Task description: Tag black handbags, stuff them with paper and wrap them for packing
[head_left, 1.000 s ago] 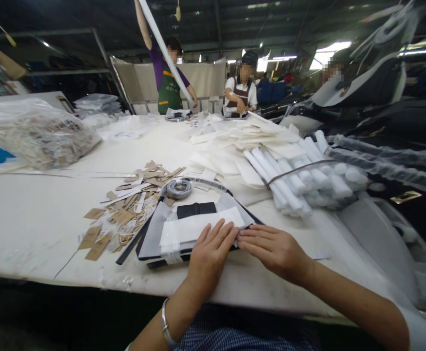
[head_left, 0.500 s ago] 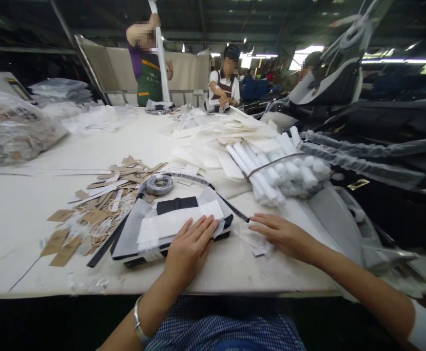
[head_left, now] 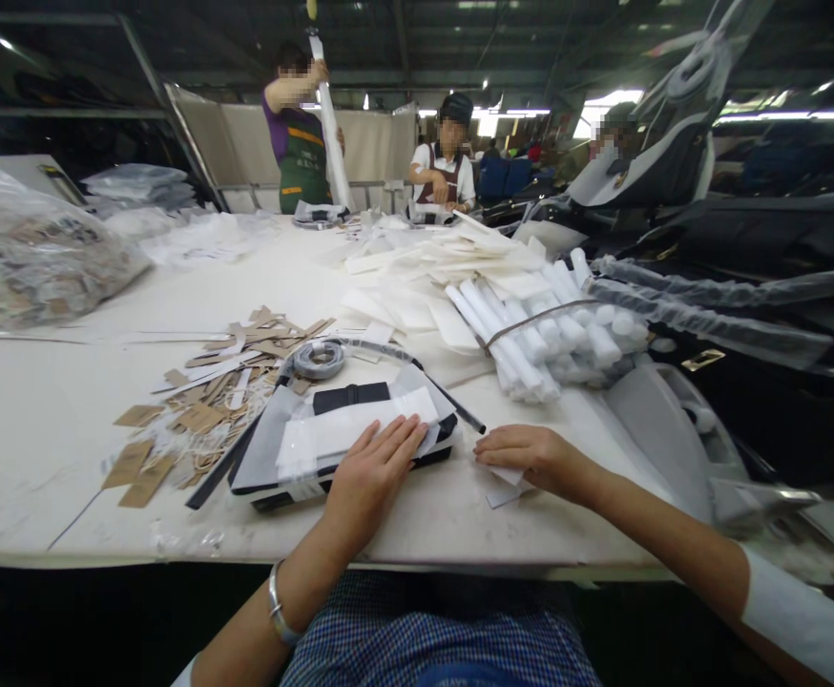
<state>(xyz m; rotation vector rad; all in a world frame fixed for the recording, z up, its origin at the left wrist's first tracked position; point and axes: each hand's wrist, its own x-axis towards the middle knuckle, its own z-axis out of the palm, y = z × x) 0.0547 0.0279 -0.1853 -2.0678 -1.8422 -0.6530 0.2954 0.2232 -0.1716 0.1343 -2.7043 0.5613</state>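
My left hand [head_left: 374, 477] lies flat, fingers stretched out, on a white sheet [head_left: 349, 434] on top of a black-and-white bag [head_left: 274, 498]. The bag lies flat on the table, with a grey wrapping sheet [head_left: 263, 448] over it. Behind the white sheet is the bag's black flap piece [head_left: 349, 397]. A wrapped coil of strap [head_left: 319, 360] sits at the far edge, and a black strap [head_left: 225, 466] runs round the bag. To the right of the bag, my right hand [head_left: 542, 463] has its fingers drawn together on a small white paper [head_left: 504, 494]; the fingertips are partly hidden.
Brown tags [head_left: 202, 417] with strings are heaped left of the bag. Bundled white foam tubes [head_left: 531, 334] and loose white sheets [head_left: 438, 253] lie beyond. Black bags [head_left: 767, 277] crowd the right side. A filled plastic bag [head_left: 37, 248] stands far left. Co-workers [head_left: 302, 143] stand across the table.
My right hand has closed its fingers over the paper and shifted slightly left. My left hand stays flat on the white sheet. The view has shifted a little.
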